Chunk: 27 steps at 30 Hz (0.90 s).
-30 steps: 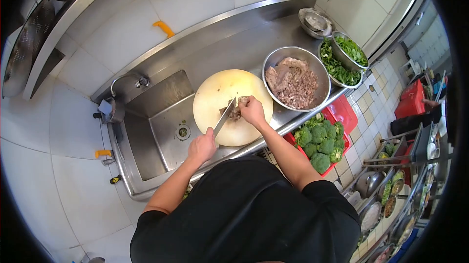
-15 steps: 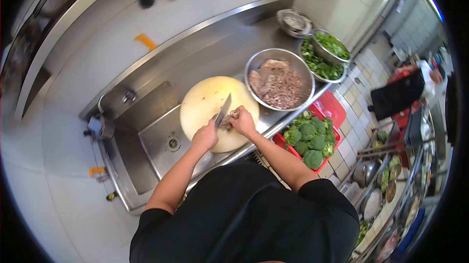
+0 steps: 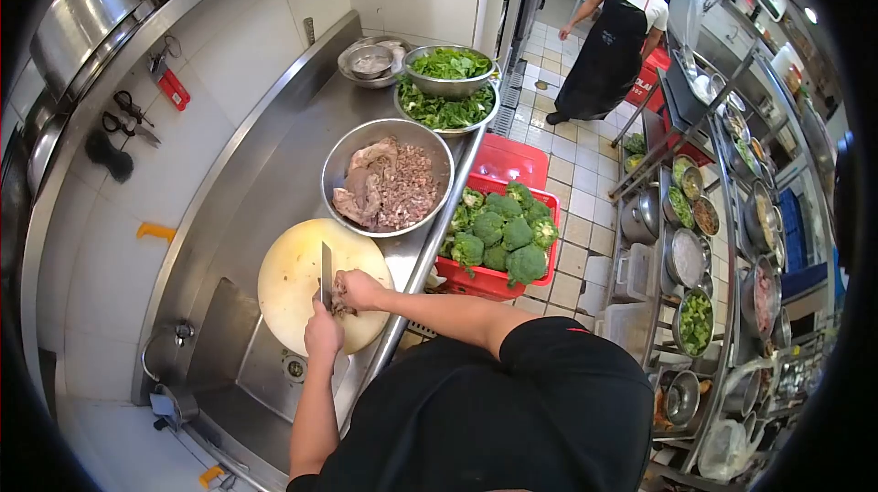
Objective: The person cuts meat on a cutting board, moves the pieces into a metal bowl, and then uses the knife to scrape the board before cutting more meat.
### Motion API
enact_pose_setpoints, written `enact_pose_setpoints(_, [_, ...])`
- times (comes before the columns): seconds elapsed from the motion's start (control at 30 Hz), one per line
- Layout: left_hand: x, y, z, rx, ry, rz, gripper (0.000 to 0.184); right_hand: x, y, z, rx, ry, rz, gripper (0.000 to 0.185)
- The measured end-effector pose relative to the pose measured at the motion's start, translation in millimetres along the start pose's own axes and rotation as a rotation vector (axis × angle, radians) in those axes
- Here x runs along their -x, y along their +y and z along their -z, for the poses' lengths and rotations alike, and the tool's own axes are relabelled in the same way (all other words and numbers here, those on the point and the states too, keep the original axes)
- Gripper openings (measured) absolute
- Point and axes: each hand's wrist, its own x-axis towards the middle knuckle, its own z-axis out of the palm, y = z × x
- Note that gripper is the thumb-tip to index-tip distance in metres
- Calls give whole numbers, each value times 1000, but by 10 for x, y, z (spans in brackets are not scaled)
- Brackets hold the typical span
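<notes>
Much of the meat in the steel bowl is small bits, larger pieces remaining beside them; looks partway done, a little meat on the round board. Left hand closed round the knife, blade over board; right hand curled shut on the board's meat, fingertips partly hidden.

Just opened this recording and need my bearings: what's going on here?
A person holds a knife in the left hand; the right hand holds small pieces, apparently meat, on a round cutting board. Beside the board stands a metal bowl of meat, partly chopped, partly in larger pieces. A red crate of broccoli is alongside the counter.
</notes>
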Motion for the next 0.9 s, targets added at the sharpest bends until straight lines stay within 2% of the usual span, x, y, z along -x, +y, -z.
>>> enact_pose_setpoints(0.17, [60, -95, 75, 16, -66, -1, 36, 76, 72, -62, -72, 104, -10, 30])
enact_pose_setpoints(0.37, [1035, -603, 85, -14, -183, 80, 33, 42, 44, -95, -104, 108, -88, 29])
enact_pose_setpoints(0.43, [917, -659, -29, 24, -142, 62, 33, 24, 138, -137, -73, 154, -28, 29])
enact_pose_setpoints(0.53, [573, -571, -106, 68, -90, 71, 32, -65, 189, -141, -44, 106, -47, 33])
enact_pose_setpoints(0.6, [346, -477, -94, 110, -53, 76, 32, -134, 229, -133, -86, 144, -56, 42])
enact_pose_setpoints(0.63, [281, -457, -73, 145, -31, 77, 32, -114, 111, 5, -77, 95, -129, 50])
enact_pose_setpoints(0.7, [242, -434, 1, 167, -64, 80, 31, -155, 92, 137, 4, 152, -105, 69])
enact_pose_setpoints(0.73, [242, -447, 4, 174, -66, 92, 31, -137, 110, 246, -23, 240, -93, 68])
enact_pose_setpoints(0.77, [243, -459, -5, 180, -69, 100, 31, -147, 148, 453, 17, 245, -129, 61])
enact_pose_setpoints(0.8, [249, -475, -13, 181, -76, 103, 30, -133, 215, 748, 87, 269, -78, 50])
enact_pose_setpoints(0.83, [246, -473, -7, 184, -70, 112, 30, -128, 316, 998, 100, 339, -128, 44])
enact_pose_setpoints(0.87, [256, -462, 0, 184, -68, 117, 30, -13, 148, 1419, 9, 343, -269, 42])
enact_pose_setpoints(0.9, [274, -456, 3, 181, -69, 117, 29, -85, 792, 1735, 67, 427, -139, 43])
